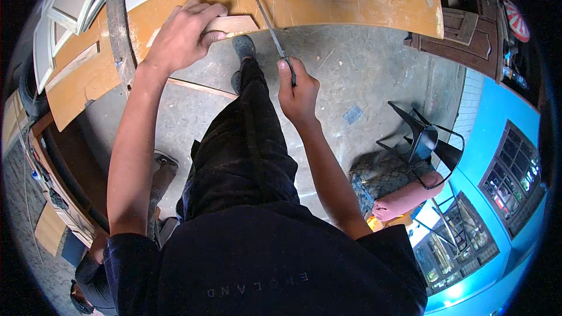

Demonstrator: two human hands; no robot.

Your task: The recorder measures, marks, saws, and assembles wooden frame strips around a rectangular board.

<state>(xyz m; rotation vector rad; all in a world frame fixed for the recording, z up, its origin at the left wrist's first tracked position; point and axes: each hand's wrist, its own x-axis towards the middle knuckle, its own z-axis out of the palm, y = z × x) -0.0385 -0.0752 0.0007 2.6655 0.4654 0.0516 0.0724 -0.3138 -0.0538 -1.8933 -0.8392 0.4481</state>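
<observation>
My left hand [182, 34] is closed over a short piece of wood [235, 24] at the near edge of a tan wooden tabletop [345, 0]. The wood's right end is cut at a slant and sticks out past my fingers. In my right hand [300, 90] is the dark handle of a handsaw [271, 28], gripped with the thumb along the top. Its narrow toothed blade points away from me across the table edge. The blade runs just right of the wood's end, with a small gap seen between them.
White-framed panels [69, 11] and a dark wooden bar [119, 29] lie at the table's left. A thin strip of wood [202, 88] is below the tabletop. Rightward stand a black chair [426, 143], a pink roll [408, 196] and a dark cabinet [468, 35]. Another person [93, 281] is at lower left.
</observation>
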